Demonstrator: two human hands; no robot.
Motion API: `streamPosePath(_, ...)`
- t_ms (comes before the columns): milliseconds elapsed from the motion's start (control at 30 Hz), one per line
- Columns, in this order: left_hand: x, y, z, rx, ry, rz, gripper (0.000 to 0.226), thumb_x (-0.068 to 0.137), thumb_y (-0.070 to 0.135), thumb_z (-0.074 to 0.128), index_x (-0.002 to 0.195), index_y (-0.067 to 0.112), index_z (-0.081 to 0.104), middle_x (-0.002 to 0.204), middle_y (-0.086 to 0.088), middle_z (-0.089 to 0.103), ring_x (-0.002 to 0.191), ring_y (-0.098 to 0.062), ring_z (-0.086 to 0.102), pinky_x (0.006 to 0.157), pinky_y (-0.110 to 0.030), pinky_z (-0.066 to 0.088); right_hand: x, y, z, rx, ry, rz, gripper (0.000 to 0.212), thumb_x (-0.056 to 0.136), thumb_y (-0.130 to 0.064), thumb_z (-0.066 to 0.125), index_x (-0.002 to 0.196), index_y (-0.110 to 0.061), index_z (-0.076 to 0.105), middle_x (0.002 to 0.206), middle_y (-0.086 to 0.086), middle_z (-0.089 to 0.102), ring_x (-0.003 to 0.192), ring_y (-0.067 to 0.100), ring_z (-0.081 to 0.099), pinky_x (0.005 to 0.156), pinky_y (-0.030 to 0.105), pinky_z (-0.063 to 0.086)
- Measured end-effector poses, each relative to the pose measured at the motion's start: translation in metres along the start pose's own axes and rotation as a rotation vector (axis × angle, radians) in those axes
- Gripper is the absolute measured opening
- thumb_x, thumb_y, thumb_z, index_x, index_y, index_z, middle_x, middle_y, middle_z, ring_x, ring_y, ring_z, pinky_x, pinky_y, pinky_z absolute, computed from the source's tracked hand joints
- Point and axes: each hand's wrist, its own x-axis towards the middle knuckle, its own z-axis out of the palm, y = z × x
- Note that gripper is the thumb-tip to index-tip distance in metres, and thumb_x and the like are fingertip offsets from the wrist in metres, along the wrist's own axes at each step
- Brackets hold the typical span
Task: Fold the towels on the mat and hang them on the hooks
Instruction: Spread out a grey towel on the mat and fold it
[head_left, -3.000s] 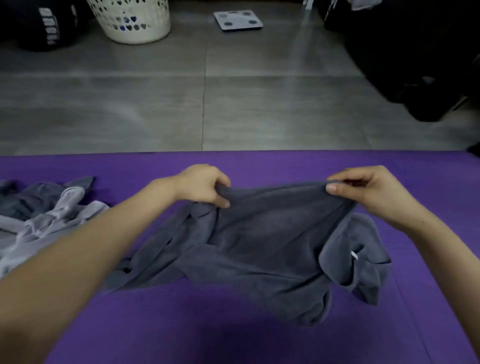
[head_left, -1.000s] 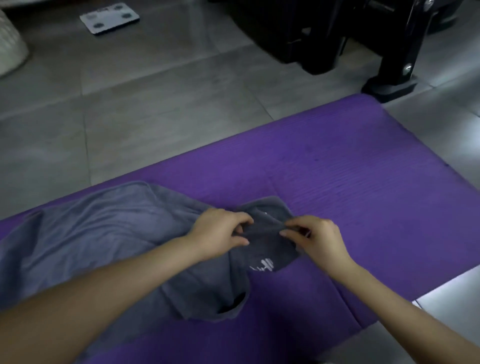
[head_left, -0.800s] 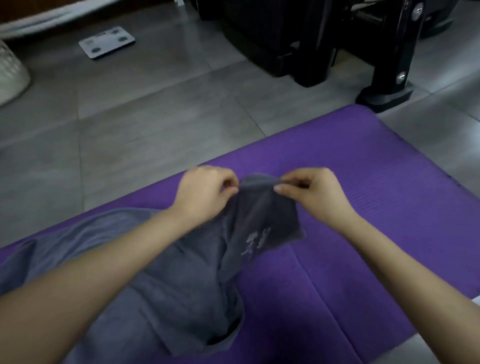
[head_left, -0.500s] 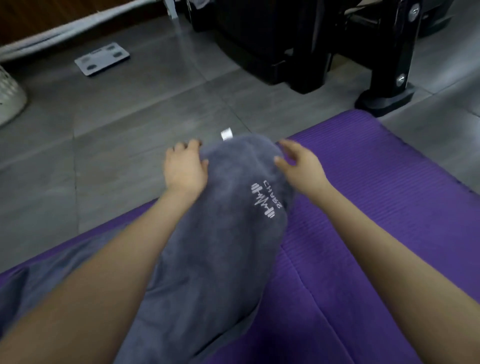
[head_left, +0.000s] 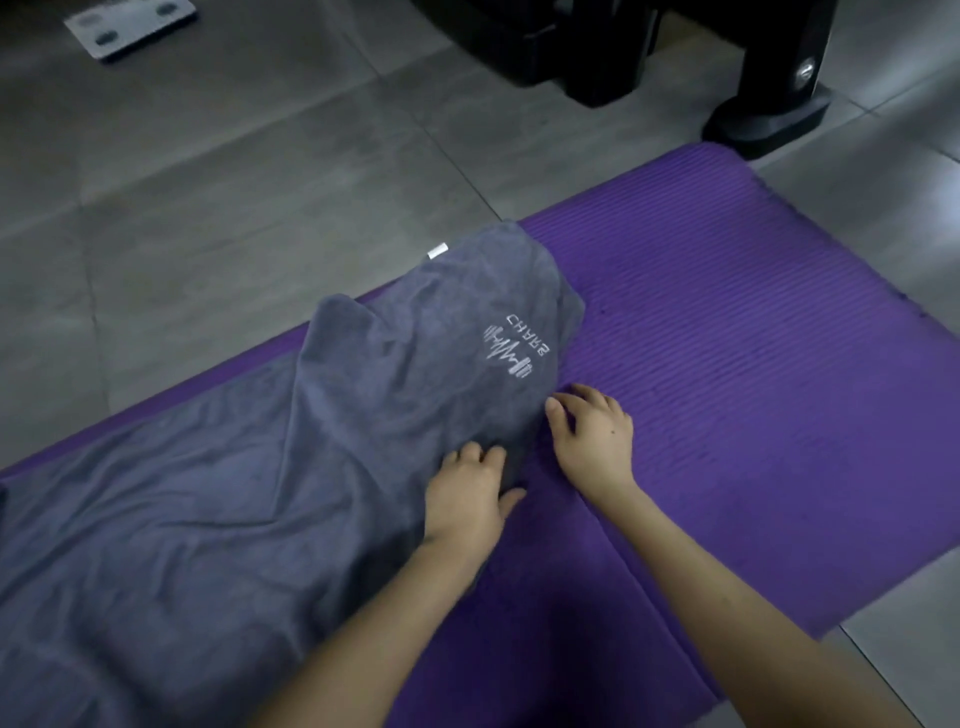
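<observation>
Grey towel (head_left: 260, 493) lies spread lengthwise on purple mat (head_left: 727, 338), wrinkled, not yet folded. Short end w/ white logo (head_left: 511, 351) is skewed. Its far corner, w/ small white tag (head_left: 437, 250), overhangs the mat onto the tiled floor (head_left: 260, 182).

Left hand (head_left: 467, 499): palm down on towel's near corner, fingers on cloth, thumb off the edge on the mat. Presses, grips nothing. Right hand (head_left: 595, 441): on the mat just beside the towel, fingers loosely spread, tips touching the short edge. Nothing held.

Step, as I read it: flatten and square up before 1st fold.

- Keep left hand as anchor. Right hand draws the short edge square to the mat's ribs.
- Get the far corner back onto the mat, else the fold goes crooked.
- Sweep creases outward from the middle, palms flat. Soft pile will likely drag and bunch if pushed hard.
- Match corners before creasing.

Beyond: bathroom scale (head_left: 135, 21) on floor far left, black stand foot (head_left: 769, 119) just past the mat's far corner. No hooks in view.
</observation>
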Motion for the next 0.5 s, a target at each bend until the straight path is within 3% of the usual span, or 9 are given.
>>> streamPosePath(100,0.011,-0.011,-0.001,-0.166,0.092,-0.071,0.025,0.087,0.020,0.057,0.110,0.012,0.060,0.108,-0.011,0.064,0.098,-0.030,0.060,0.078,-0.034,0.045,0.009,-0.001,0.002,0.292,0.032,0.154,0.029,0.095,-0.027,0.048,0.111,-0.009,0.064,0.105,0.011,0.065,0.098,0.030,0.061,0.089,0.045,0.046)
streamPosePath(167,0.018,-0.028,-0.013,-0.551,0.211,-0.325,0.018,0.082,0.011,0.065,0.100,0.009,0.067,0.094,-0.011,0.070,0.088,-0.026,0.065,0.074,-0.031,0.048,0.018,-0.006,0.001,0.529,0.009,0.302,0.031,0.095,-0.028,0.046,0.116,-0.008,0.058,0.096,0.008,0.063,0.083,0.026,0.065,0.075,0.048,0.055)
streamPosePath(200,0.021,-0.040,-0.021,-0.798,0.223,-0.491,0.019,0.081,0.007,0.067,0.099,0.007,0.067,0.088,-0.012,0.069,0.082,-0.024,0.064,0.068,-0.028,0.049,0.022,-0.009,0.002,0.629,-0.016,0.361,0.033,0.097,-0.025,0.045,0.121,-0.006,0.054,0.098,0.008,0.061,0.076,0.022,0.065,0.066,0.044,0.057)
streamPosePath(267,0.023,-0.068,-0.035,-1.180,0.153,-0.733,0.020,0.081,0.004,0.068,0.101,0.001,0.065,0.077,-0.010,0.064,0.069,-0.020,0.058,0.056,-0.021,0.046,0.028,-0.020,0.005,0.784,-0.059,0.436,0.038,0.098,-0.022,0.045,0.131,-0.003,0.045,0.105,0.010,0.056,0.072,0.018,0.063,0.057,0.033,0.056)
streamPosePath(300,0.022,-0.083,-0.037,-1.223,0.107,-0.786,0.019,0.081,0.004,0.067,0.100,-0.001,0.065,0.074,-0.010,0.063,0.065,-0.018,0.056,0.056,-0.021,0.046,0.030,-0.025,0.008,0.819,-0.067,0.449,0.042,0.098,-0.023,0.047,0.134,-0.004,0.042,0.104,0.008,0.056,0.075,0.018,0.062,0.057,0.032,0.055)
streamPosePath(400,0.020,-0.110,-0.041,-0.893,0.126,-0.750,0.014,0.081,0.008,0.067,0.091,0.000,0.069,0.083,-0.018,0.069,0.066,-0.022,0.057,0.065,-0.030,0.046,0.035,-0.037,0.019,0.845,-0.052,0.467,0.052,0.095,-0.026,0.054,0.139,-0.005,0.036,0.091,0.000,0.057,0.081,0.020,0.063,0.061,0.033,0.056)
streamPosePath(500,0.019,-0.105,-0.045,-0.472,0.245,-0.576,0.016,0.086,0.017,0.063,0.096,0.006,0.069,0.097,-0.013,0.071,0.091,-0.027,0.065,0.077,-0.030,0.045,0.047,-0.046,0.029,0.843,-0.021,0.486,0.058,0.090,-0.033,0.060,0.137,-0.006,0.038,0.093,0.003,0.061,0.079,0.020,0.065,0.067,0.038,0.058)
